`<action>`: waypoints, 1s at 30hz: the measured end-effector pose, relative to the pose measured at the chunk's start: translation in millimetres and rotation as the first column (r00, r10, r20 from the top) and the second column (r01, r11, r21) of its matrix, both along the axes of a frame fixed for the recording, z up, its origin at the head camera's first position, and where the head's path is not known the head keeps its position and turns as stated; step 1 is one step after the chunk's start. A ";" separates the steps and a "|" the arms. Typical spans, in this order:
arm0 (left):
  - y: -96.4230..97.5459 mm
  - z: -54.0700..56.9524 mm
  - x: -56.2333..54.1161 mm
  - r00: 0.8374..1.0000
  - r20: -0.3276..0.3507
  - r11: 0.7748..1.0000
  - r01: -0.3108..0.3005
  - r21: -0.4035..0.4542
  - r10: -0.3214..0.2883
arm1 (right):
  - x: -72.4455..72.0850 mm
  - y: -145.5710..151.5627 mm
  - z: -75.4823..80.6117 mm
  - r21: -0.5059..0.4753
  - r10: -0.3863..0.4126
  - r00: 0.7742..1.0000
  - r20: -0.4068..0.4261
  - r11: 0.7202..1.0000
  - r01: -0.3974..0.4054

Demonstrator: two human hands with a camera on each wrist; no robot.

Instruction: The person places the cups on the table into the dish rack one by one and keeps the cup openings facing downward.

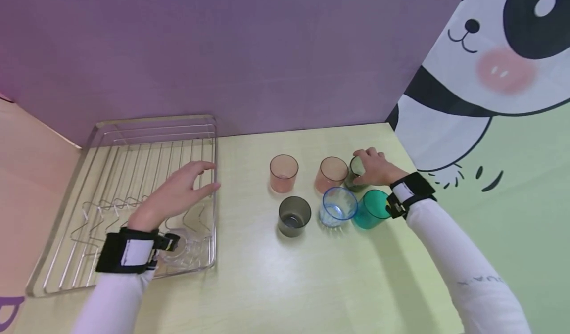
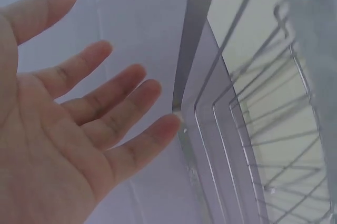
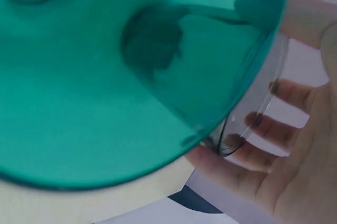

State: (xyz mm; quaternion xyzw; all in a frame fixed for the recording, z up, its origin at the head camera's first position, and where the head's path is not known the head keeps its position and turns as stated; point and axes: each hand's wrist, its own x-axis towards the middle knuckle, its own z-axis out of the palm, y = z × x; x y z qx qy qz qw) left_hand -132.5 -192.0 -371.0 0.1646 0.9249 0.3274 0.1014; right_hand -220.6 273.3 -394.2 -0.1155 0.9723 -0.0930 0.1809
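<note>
My right hand (image 1: pixel 376 168) has its thumb and fingers round a grey-green glass (image 1: pixel 353 181) at the right of the group. In the right wrist view, a teal glass (image 3: pixel 100 103) hides much of it. Against its left side is a pink glass (image 1: pixel 329 181); a clear blue-rimmed glass (image 1: pixel 335 217) stands in front. My left hand (image 1: pixel 175 190) is held over the right part of the wire dish rack (image 1: pixel 214 175), holding nothing, its fingers spread loosely in the left wrist view. Below that wrist, clear glassware (image 1: pixel 191 255) sits in the rack's front right corner, partly covered.
Left of the group stand another pink glass (image 1: pixel 283 178) and a dark grey glass (image 1: pixel 294 220). The light wooden table (image 1: pixel 267 284) meets a purple wall covering (image 1: pixel 267 67) at the back. A panda-patterned wall (image 1: pixel 503 141) borders its right side.
</note>
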 end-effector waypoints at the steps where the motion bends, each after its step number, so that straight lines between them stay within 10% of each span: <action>1: 1.2 -0.8 -0.2 1.000 -0.007 1.000 -0.002 0.009 0.003 | -0.7 0.0 -0.5 -0.001 0.001 1.000 0.005 1.000 -0.001; 18: 11.2 2.8 3.0 0.998 -0.057 0.991 -0.004 0.136 0.012 | -5.7 9.1 -9.0 -0.035 0.048 0.998 0.034 0.998 -0.046; 30: 1.6 18.0 10.0 0.993 0.083 0.831 -0.118 0.544 0.087 | -8.4 27.6 -0.2 -0.121 -0.013 0.999 0.038 0.993 0.018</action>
